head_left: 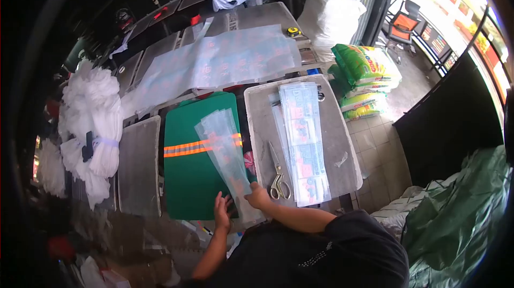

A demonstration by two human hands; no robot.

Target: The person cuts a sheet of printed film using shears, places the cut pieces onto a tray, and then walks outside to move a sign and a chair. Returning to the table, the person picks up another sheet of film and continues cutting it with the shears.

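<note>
Clear sheets [222, 146] lay fanned aslant on the green board [184, 181], near end past its edge, so they could've slid apart or creased, prob. if the R hand [258, 196] pulled one side only. Scissors [279, 183] sat nearby; a R forearm swing might've knocked 'em. R grip was narrow, fingers closed on the sheets' R edge, forearm slanting in from the R; L hand [222, 211] was wide, fingers up, just beside, contact unclear.
</note>
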